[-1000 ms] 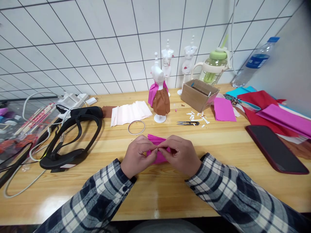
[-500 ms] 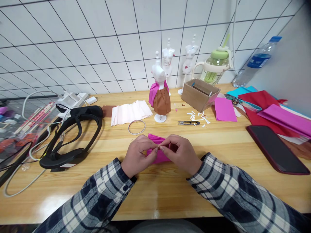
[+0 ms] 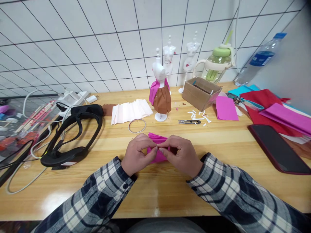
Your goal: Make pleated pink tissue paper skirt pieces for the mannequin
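Note:
My left hand (image 3: 139, 153) and my right hand (image 3: 182, 154) meet over a piece of folded pink paper (image 3: 157, 138) near the middle of the table. Thumb and forefinger of each hand are pinched together, with the fingertips touching. What lies between them is too small to make out. Pleated pink edges show behind the fingers, and more of the paper lies below them. Beyond stands a small white dress form (image 3: 159, 72), wearing a pink piece and a gathered brown skirt (image 3: 162, 100). A thin ring (image 3: 137, 132) lies just past my left hand.
Thread snips (image 3: 189, 122) lie among white scraps. Pleated pale paper (image 3: 131, 111) and a black headset strap (image 3: 73, 139) are on the left. At right are a cardboard box (image 3: 200, 97), a pink sheet (image 3: 226, 108), a phone (image 3: 279, 147) and a bottle (image 3: 262, 60).
Both hands keep their pinch over the pink paper, and the fingertips have shifted slightly left. The view has tilted a little.

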`<act>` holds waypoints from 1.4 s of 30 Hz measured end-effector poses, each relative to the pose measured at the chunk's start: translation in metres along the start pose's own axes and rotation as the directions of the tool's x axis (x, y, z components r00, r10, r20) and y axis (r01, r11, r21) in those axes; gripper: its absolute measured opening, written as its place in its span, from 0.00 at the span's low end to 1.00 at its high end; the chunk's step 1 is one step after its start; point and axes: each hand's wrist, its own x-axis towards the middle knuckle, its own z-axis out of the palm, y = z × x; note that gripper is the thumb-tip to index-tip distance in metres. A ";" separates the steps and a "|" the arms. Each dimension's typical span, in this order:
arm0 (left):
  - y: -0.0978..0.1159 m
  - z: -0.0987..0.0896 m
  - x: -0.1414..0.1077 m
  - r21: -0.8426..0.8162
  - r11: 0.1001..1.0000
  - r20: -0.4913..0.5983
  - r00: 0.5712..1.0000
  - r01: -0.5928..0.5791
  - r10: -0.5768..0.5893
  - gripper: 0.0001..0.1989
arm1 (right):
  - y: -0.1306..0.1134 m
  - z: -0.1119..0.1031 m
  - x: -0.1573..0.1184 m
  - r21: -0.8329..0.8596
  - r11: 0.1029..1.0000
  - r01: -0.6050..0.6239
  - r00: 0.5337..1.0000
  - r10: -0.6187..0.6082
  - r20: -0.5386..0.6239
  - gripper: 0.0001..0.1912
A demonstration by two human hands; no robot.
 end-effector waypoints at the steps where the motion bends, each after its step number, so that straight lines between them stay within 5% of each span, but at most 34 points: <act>1: 0.000 0.000 0.000 0.005 1.000 -0.001 1.000 -0.003 0.003 0.06 | 0.000 0.000 0.000 0.000 1.000 0.004 1.000 -0.004 -0.003 0.05; 10: 0.000 -0.004 0.001 -0.096 0.993 0.089 0.993 -0.068 0.077 0.06 | 0.004 -0.002 0.000 -0.053 0.997 0.052 0.998 -0.053 -0.025 0.05; 19: -0.001 0.000 0.000 0.006 0.997 -0.010 0.997 -0.076 0.076 0.05 | 0.000 0.000 -0.002 -0.036 0.996 0.079 0.996 -0.080 -0.027 0.05; 33: -0.003 0.003 0.001 0.010 1.000 -0.010 1.000 0.017 -0.017 0.06 | 0.006 0.001 -0.003 -0.093 0.989 0.112 0.993 -0.116 -0.035 0.07; 42: 0.003 0.001 0.000 0.049 0.999 0.058 0.998 -0.010 0.007 0.06 | 0.002 -0.001 0.000 -0.170 0.985 0.033 0.999 -0.035 -0.008 0.03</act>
